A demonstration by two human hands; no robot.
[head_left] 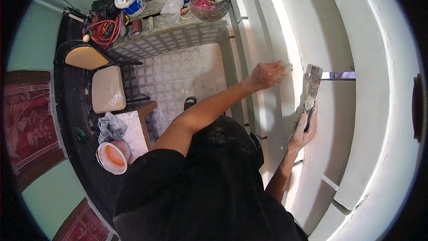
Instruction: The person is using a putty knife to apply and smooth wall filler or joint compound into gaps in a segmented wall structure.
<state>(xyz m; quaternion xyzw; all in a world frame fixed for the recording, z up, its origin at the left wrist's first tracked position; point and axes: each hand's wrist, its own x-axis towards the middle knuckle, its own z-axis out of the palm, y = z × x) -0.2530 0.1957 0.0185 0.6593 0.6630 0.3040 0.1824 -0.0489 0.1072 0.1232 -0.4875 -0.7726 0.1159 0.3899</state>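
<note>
My left hand point(266, 73) has curled fingers at the bright edge of a white slatted panel point(290, 31), near a small dark spot; what it holds, if anything, is too small to make out. My right hand point(303, 131), dusted pale, grips the handle of a putty knife point(314, 85), its wide blade raised and smeared with filler, with what looks like a second blade beside it. The knife is in front of the panel's slats, just right of my left hand.
At the back, a tiled ledge point(165, 40) holds tubs point(129, 1), a glass bowl point(209, 6) and a red hose point(107, 35). On the left stand a padded chair point(108, 87) and a small table point(136, 129) with a cloth and an orange-stained bucket point(111, 158).
</note>
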